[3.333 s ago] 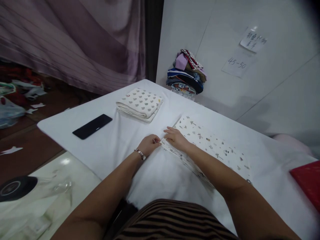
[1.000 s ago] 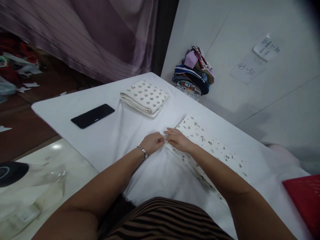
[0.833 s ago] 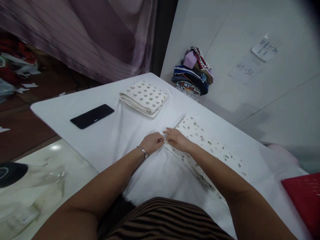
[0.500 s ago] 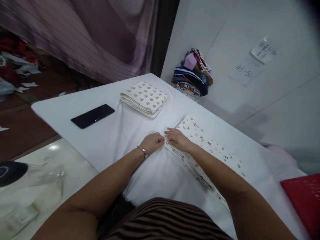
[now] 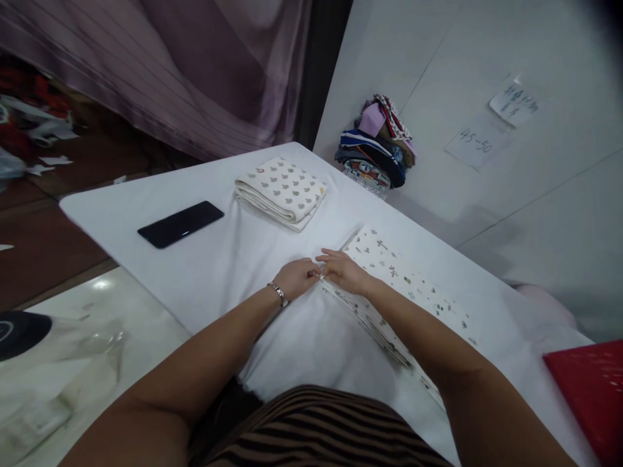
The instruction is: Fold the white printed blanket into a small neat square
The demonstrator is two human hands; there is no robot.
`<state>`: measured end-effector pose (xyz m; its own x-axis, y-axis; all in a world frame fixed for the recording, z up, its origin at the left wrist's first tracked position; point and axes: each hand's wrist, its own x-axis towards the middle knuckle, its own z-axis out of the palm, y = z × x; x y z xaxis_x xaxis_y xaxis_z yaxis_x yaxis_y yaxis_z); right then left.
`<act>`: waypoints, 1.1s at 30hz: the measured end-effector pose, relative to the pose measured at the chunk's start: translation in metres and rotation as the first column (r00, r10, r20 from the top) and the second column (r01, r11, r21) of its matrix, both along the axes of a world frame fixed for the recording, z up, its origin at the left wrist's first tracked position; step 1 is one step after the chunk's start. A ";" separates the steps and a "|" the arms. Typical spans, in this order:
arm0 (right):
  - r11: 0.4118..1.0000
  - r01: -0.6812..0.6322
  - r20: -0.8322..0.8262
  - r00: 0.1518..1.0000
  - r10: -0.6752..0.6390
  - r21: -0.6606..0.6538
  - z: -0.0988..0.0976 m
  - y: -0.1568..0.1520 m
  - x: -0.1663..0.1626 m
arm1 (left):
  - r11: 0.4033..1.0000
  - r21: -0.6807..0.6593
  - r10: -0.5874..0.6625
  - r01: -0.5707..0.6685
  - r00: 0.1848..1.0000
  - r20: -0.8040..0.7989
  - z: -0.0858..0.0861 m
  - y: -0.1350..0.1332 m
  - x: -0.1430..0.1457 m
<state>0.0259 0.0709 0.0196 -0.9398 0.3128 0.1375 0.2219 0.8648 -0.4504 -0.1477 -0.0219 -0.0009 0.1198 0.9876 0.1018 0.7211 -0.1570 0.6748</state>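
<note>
- Head view: the left hand [image 5: 296, 277], a silver metal bracelet [image 5: 278, 294] at its wrist, pinches the near-left corner of a folded white cloth with small palm-like prints [image 5: 393, 271].
- The right hand [image 5: 346, 272] grips the same corner, thumb and forefinger closed, other fingers extended.
- That cloth lies on the white-covered table [image 5: 195, 285], partly under the right forearm.
- Beyond the hands rest a folded cream cloth with grey motifs [image 5: 282, 189] and a black rectangular phone [image 5: 181, 224].
- On the grey wall [image 5: 535, 194], one handwritten paper sheet [image 5: 476, 144] reads "45-50"; the Chinese characters on the white note [image 5: 513, 104] above are blurred.
- Marks on the flat red item [image 5: 591, 389] are too small to read.
</note>
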 end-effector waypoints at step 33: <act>0.998 0.053 0.073 0.996 -0.051 -0.030 0.013 -0.001 -0.011 | 0.998 -0.054 0.022 -0.022 1.000 0.002 0.003 0.001 -0.004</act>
<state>0.0150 0.0704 0.0328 -0.9292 0.3647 0.0590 0.2992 0.8366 -0.4588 -0.1521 -0.0208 0.0019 0.0976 0.9940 0.0485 0.7225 -0.1043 0.6834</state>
